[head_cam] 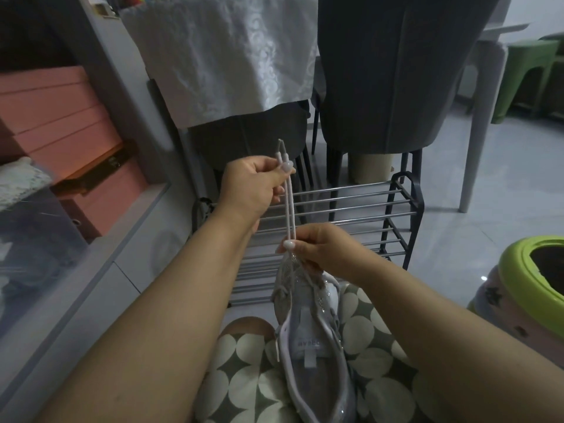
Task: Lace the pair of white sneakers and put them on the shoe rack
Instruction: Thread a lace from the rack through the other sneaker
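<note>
One white sneaker lies on my lap, toe pointing away from me, its opening toward the camera. Two strands of its white lace run straight up from the toe end. My left hand pinches both lace ends near their tips, held high above the shoe. My right hand pinches the same strands low down, just above the sneaker's toe. The black and chrome shoe rack stands on the floor right behind my hands. The second sneaker is not in view.
Two grey chairs stand behind the rack, one draped with a white cloth. Pink boxes sit in a cabinet at left. A green-rimmed pot is at right, a white table leg beyond it.
</note>
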Demonstrator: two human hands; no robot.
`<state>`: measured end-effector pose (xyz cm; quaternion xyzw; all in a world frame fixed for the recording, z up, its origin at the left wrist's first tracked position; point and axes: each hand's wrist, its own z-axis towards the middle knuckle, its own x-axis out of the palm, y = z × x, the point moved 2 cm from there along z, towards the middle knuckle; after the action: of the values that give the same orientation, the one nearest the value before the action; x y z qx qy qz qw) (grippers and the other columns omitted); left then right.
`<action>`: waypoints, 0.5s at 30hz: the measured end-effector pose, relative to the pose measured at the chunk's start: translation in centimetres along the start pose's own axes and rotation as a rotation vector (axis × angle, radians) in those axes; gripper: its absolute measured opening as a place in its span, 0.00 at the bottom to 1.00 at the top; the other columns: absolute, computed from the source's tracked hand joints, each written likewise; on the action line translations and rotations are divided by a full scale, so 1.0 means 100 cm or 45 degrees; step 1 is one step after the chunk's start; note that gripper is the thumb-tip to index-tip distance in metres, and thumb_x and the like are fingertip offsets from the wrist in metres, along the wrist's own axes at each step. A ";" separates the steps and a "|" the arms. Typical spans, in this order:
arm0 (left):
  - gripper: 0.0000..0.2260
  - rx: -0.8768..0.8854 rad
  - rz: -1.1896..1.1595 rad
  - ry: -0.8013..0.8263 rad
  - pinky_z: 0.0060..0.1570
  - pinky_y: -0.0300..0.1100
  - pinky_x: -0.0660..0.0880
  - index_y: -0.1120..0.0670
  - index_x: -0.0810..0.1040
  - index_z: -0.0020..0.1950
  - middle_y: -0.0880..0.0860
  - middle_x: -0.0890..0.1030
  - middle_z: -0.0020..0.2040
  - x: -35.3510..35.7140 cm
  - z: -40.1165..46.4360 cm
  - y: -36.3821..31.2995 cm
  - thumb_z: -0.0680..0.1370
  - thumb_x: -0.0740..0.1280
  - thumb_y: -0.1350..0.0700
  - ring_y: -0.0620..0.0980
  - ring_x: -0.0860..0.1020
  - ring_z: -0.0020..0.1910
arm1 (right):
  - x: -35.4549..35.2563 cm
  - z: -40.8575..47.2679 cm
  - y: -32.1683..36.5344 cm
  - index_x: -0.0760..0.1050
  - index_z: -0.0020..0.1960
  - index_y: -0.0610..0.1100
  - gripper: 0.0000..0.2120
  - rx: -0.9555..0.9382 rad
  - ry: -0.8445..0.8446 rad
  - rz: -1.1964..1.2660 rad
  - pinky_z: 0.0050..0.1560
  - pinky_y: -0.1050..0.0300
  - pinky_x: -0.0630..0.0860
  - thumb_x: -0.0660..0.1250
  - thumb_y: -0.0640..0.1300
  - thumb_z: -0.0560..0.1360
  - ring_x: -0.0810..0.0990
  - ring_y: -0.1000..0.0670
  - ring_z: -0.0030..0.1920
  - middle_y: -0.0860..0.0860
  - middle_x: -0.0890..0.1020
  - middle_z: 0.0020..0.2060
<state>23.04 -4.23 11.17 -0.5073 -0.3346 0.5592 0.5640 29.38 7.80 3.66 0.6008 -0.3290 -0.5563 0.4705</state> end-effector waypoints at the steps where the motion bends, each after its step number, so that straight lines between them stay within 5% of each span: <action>1: 0.04 0.007 0.023 0.049 0.33 0.34 0.74 0.56 0.82 0.45 0.49 0.80 0.35 0.002 -0.001 -0.001 0.77 0.69 0.57 0.39 0.74 0.29 | 0.001 0.001 0.000 0.79 0.45 0.44 0.09 0.006 -0.018 -0.030 0.29 0.62 0.69 0.64 0.48 0.77 0.69 0.54 0.27 0.48 0.72 0.28; 5: 0.12 -0.123 0.015 0.185 0.39 0.42 0.80 0.62 0.81 0.51 0.53 0.79 0.35 0.004 -0.011 0.018 0.79 0.65 0.54 0.46 0.78 0.34 | 0.008 0.000 -0.008 0.78 0.38 0.45 0.11 0.044 -0.115 0.015 0.26 0.66 0.66 0.64 0.47 0.78 0.66 0.56 0.24 0.49 0.70 0.26; 9: 0.18 -0.543 0.230 0.150 0.42 0.45 0.79 0.59 0.77 0.57 0.59 0.80 0.45 -0.012 -0.036 0.063 0.82 0.55 0.46 0.53 0.80 0.42 | 0.009 -0.003 -0.018 0.79 0.41 0.41 0.12 0.083 -0.199 0.075 0.23 0.67 0.62 0.63 0.47 0.78 0.64 0.58 0.21 0.51 0.69 0.24; 15: 0.14 -1.047 0.144 0.140 0.36 0.46 0.78 0.62 0.75 0.47 0.60 0.79 0.38 -0.022 -0.077 0.105 0.82 0.59 0.51 0.56 0.79 0.36 | 0.011 -0.004 -0.019 0.79 0.41 0.42 0.12 0.075 -0.214 0.060 0.26 0.62 0.62 0.63 0.48 0.78 0.65 0.50 0.26 0.45 0.69 0.26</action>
<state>26.95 -9.38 -0.38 -0.7368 -0.4710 0.3812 0.3000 29.67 7.52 1.47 0.5575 -0.3977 -0.5836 0.4365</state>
